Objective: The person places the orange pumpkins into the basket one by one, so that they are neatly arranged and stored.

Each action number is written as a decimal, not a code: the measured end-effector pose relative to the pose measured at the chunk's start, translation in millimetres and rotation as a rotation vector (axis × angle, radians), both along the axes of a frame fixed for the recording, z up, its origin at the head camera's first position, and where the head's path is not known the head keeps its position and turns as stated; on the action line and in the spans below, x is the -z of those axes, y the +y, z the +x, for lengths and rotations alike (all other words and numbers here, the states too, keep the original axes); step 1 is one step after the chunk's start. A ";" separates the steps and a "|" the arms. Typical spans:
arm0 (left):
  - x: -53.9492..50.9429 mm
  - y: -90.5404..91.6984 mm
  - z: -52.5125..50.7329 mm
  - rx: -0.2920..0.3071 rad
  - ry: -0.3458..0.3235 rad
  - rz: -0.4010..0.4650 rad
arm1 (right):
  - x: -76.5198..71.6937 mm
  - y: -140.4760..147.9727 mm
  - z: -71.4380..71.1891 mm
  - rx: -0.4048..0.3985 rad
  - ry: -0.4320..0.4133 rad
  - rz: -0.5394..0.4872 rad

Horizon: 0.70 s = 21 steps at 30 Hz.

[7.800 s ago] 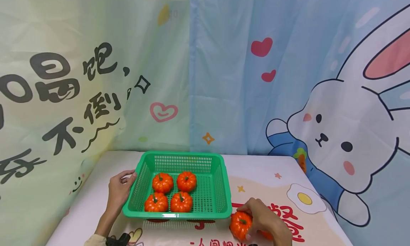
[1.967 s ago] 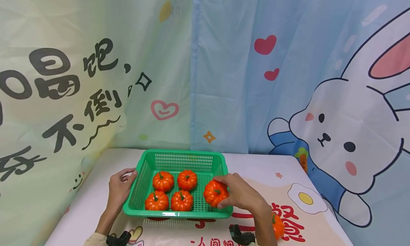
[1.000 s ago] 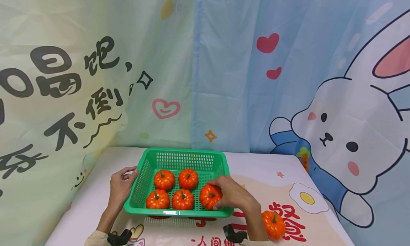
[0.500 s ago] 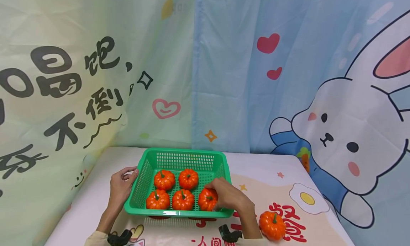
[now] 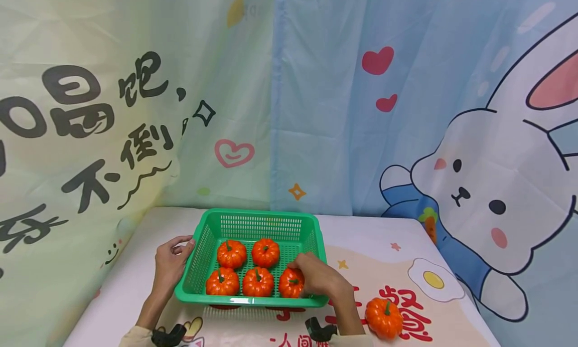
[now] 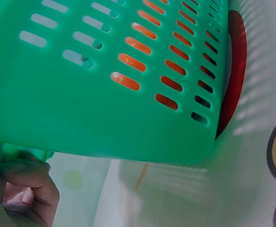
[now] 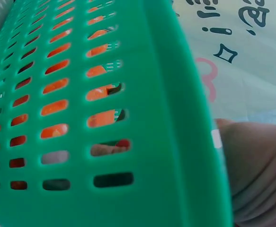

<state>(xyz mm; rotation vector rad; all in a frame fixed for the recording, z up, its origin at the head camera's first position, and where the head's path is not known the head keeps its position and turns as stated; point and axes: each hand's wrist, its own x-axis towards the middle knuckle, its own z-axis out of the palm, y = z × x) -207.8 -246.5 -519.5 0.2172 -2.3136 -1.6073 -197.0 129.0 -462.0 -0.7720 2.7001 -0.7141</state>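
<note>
A green plastic basket stands on the table with several small orange pumpkins inside, their green stems up. My left hand grips the basket's left rim; the left wrist view shows its curled fingers at that rim. Reaching over the right rim, my right hand holds a ribbed pumpkin low in the basket's front right corner. In the right wrist view the basket wall hides most of that hand; a fingertip shows through a slot. Another pumpkin lies outside, right of my right forearm.
A printed cloth with a fried egg and red characters covers the table. Behind it hangs a curtain with hearts and a large rabbit. Each wrist wears a black strap mount.
My right hand has carried a pumpkin from the table at the right over the rim and down into the basket's front right corner. My left hand has stayed on the rim.
</note>
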 end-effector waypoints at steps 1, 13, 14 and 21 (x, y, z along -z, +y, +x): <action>-0.1 0.1 -0.1 -0.001 0.000 0.002 | 0.3 -0.6 -0.2 0.006 -0.003 0.001; 0.6 0.1 -0.1 -0.004 -0.002 0.012 | 7.9 -6.5 -3.8 0.011 -0.022 0.036; 0.4 0.2 -0.1 -0.004 0.001 0.012 | 8.1 -6.6 -4.0 0.015 -0.024 0.039; -0.3 0.7 0.6 0.001 0.014 0.014 | 7.9 -8.6 -5.0 0.030 -0.049 0.070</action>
